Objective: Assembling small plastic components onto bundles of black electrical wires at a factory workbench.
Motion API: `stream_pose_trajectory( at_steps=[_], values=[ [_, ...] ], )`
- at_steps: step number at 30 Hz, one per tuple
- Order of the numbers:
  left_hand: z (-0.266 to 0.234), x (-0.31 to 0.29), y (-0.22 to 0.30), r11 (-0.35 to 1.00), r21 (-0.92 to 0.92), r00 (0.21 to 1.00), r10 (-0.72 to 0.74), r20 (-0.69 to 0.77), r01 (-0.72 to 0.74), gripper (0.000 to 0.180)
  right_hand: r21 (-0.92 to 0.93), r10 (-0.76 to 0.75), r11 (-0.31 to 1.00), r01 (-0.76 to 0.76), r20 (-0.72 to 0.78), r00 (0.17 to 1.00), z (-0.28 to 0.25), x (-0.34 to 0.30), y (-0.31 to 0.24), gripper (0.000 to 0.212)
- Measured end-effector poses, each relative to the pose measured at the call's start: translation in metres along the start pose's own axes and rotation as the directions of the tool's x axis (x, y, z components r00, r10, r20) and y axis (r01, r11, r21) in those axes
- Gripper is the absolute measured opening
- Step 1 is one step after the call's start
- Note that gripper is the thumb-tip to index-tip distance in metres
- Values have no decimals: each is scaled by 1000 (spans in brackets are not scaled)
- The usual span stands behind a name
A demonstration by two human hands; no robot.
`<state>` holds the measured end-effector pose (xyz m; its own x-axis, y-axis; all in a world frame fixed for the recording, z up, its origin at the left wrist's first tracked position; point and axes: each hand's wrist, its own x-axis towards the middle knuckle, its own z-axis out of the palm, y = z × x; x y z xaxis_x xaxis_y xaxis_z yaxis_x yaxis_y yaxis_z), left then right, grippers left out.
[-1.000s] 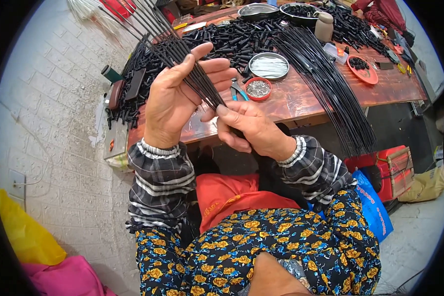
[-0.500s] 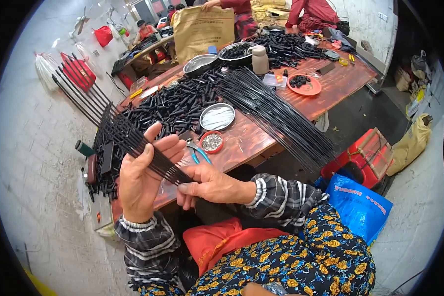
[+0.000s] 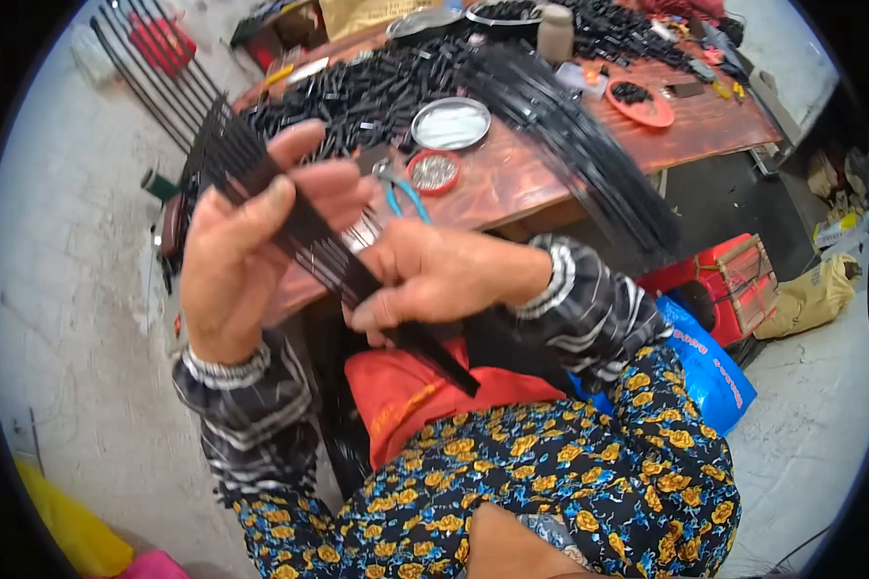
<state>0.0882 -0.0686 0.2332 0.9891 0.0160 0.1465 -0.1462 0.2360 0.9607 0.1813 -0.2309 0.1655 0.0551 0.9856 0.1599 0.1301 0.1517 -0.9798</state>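
A fanned bundle of thin black rods (image 3: 323, 253) slants across in front of me, its upper ends spread apart at the upper left. My left hand (image 3: 241, 241) supports the bundle, thumb across the front and long fingers stretched out behind. Lower down, my right hand (image 3: 434, 275) is closed around the same rods. Their gathered lower end sticks out past it, over a red cloth (image 3: 396, 386) on my lap. Beyond my hands on the table are blue-handled pliers (image 3: 406, 198) and a red bowl (image 3: 459, 174) of small metal pieces.
On the wooden table (image 3: 512, 193) lie a heap of short black tubes (image 3: 357, 101), a large stack of black rods (image 3: 589, 145) overhanging the near edge, a metal dish (image 3: 488, 124) and an orange plate (image 3: 661, 116). A red stool (image 3: 734, 275) and blue bag (image 3: 710, 376) stand right.
My hands and the rods have come closer to me. The lower end of the bundle now extends well past my right hand. My view has tilted downward.
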Motion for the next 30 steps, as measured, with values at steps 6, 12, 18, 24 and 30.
stream_pose_trajectory(
  at_steps=[6,12,18,24,30],
  values=[
    [-63,52,8,994,105,1000,29,-4,-28,43,-221,-7,975,-25,-140,990,-41,64,15,15],
    [-115,103,4,984,168,989,29,148,-54,46,-305,38,943,-134,-301,953,-72,111,32,18],
    [-124,63,-72,992,71,992,-105,65,100,48,-438,-41,892,-115,-330,943,-29,83,127,14],
    [-113,10,-129,924,124,931,-353,-90,362,45,-289,35,942,-173,-425,904,20,43,180,14],
    [-120,-28,-117,966,121,906,-167,-389,230,38,-431,-153,899,-74,-468,870,21,36,210,12]
  ],
)
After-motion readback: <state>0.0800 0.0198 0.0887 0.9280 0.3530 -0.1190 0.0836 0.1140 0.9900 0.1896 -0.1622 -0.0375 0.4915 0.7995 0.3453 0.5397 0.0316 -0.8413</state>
